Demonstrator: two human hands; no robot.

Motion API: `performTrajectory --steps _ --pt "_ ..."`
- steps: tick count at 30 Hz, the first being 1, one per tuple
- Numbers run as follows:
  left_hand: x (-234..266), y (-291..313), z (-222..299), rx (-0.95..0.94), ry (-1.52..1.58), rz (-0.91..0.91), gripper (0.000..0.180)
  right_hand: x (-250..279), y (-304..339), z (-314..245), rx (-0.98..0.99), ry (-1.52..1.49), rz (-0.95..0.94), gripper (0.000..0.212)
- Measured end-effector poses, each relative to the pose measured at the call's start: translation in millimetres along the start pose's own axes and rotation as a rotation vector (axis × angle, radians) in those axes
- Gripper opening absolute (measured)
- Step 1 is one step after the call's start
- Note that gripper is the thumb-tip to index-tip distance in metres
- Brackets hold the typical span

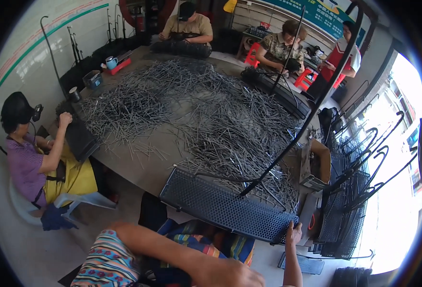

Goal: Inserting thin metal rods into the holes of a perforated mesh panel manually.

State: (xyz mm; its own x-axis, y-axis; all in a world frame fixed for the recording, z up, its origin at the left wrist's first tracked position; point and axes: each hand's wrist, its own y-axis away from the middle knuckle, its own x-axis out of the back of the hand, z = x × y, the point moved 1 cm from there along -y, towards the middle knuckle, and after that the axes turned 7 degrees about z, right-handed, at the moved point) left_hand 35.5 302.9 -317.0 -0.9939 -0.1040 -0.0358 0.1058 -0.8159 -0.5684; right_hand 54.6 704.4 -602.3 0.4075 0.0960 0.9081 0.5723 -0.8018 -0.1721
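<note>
A long black perforated metal panel [225,201] rests tilted on the near edge of the table. My right hand [293,233] grips its right end, with the thumb over the rim. From the panel's middle a long dark rod [311,115] rises up and to the right, past the top of the view. Low at the bottom edge is my left hand [227,273], its forearm crossing my lap from the left. That hand is smeared by motion, its fingers are hard to make out, and it is apart from the panel.
Piles of thin dark metal rods [239,129] cover much of the table [148,167]. An open cardboard box [316,165] sits at its right. Finished-looking mesh racks with hooked rods [349,201] stand beyond. Co-workers sit at the left [33,148] and far side [187,28].
</note>
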Motion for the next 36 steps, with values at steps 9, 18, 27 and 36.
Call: performTrajectory --steps 9,18,27,36 --pt "60 214 -73 0.779 0.324 0.66 0.039 4 -4 -17 -0.002 0.017 0.003 0.046" --pt "51 287 -172 0.962 0.194 0.776 0.028 0 -2 -21 -0.022 0.056 0.008 0.047" --pt "56 347 -247 1.031 0.012 0.677 0.031 2 4 -22 -0.022 0.008 0.038 0.046" --pt "67 355 -248 1.093 0.538 1.062 0.025 4 5 -23 -0.063 0.001 0.019 0.046"
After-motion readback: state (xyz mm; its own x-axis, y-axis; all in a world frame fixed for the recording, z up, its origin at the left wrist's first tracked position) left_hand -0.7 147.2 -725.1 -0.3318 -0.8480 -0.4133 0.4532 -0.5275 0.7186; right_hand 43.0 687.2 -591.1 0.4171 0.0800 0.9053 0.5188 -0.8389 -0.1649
